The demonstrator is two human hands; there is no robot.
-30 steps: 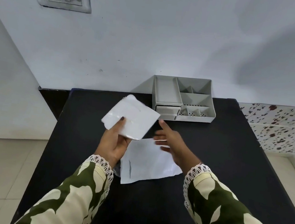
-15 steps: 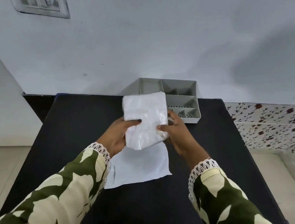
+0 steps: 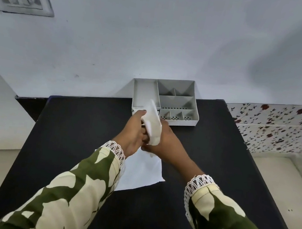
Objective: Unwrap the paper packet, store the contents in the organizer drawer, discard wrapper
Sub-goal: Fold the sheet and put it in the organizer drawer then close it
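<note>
Wrapper (image 3: 141, 173) lies flat on table (image 3: 79, 123), so unwrapping looks done. Both hands, left (image 3: 134, 133) and right (image 3: 163, 141), grip the white contents (image 3: 153, 122), raised just before the organizer (image 3: 177, 100). Storing in drawer and discarding wrapper remain.

Black table (image 3: 217, 162); grey organizer (image 3: 177, 98); white packet (image 3: 153, 122); green-cream sleeves (image 3: 69, 190)

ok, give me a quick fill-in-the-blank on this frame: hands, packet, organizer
1. The white packet is held by ____ hands, the left hand and the right hand.
2. The grey organizer stands at the table's far edge, against the ____.
3. A flat white sheet lies on the ____ table.

Missing words: both; wall; black
</note>
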